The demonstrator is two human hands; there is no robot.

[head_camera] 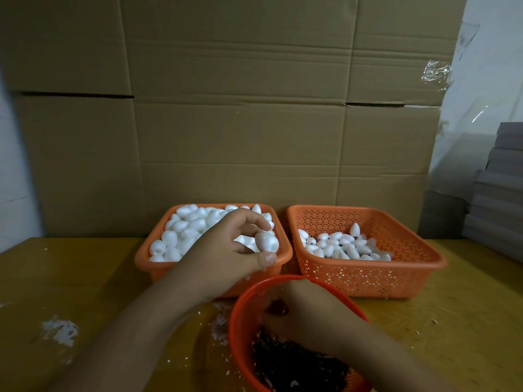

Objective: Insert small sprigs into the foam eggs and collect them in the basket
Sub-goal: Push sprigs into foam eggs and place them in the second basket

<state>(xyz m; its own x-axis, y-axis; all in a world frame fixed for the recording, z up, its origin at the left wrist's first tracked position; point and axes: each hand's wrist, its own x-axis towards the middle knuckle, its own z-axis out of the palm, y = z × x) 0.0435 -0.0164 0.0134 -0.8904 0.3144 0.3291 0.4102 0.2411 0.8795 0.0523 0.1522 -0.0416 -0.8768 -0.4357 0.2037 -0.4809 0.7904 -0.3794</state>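
Bare table [85, 278] lies open leftward (cardboard wall [240, 123] close behind both baskets [365, 275]).

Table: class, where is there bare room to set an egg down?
Bare table lies left of the full basket, though crumbs dot it. More lies right of the round basket, in front of the right basket. The middle is crowded.

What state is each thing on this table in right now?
Left basket: heaped full of foam eggs.
Right basket: partly filled with eggs.
Round basket: holds dark sprigs.
Left hand: pinching one foam egg.
Right hand: reaching into the sprigs, grip hidden.
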